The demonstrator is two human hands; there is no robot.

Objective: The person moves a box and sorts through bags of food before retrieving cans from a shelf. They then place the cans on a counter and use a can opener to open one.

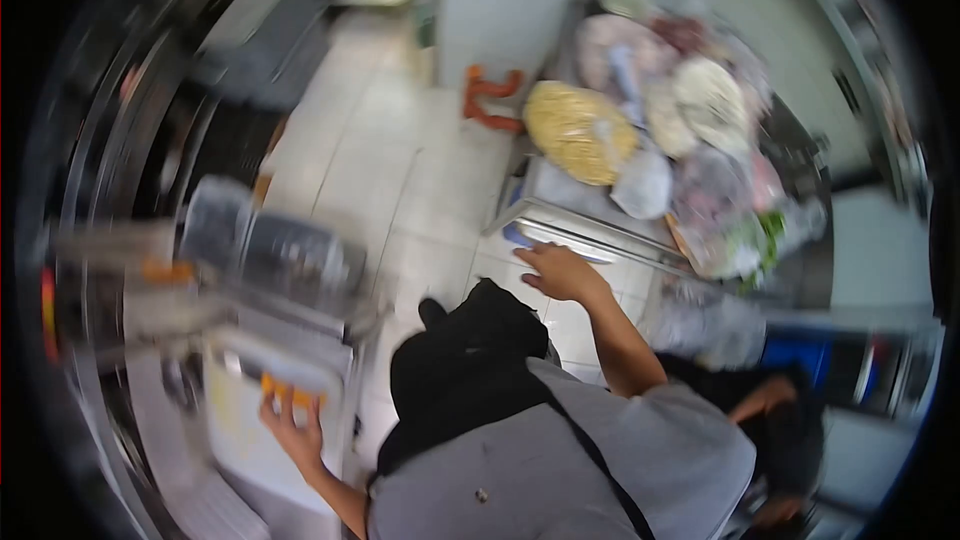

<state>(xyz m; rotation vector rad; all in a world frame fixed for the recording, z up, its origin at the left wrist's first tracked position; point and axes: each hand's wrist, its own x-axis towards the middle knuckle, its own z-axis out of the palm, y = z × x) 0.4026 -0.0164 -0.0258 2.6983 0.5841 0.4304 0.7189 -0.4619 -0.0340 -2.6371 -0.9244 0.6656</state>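
Observation:
My left hand (296,438) is over a white cutting board (235,430) at the lower left. Its fingers are bent onto a short orange object (300,398), too blurred to name. My right hand (560,270) hangs in the air by the front edge of a metal table (620,223), fingers apart and holding nothing. On that table lie a bag of yellow noodle-like food (578,132), a bag with pale contents (710,100) and a clear bag with green leaves (745,245).
Clear plastic containers (290,250) stand beyond the cutting board. An orange-red bent object (490,100) sits by the table's far left corner. Another person in dark clothing (790,430) is close on my right. Tiled floor (370,140) runs between the counters. Motion blurs much of the view.

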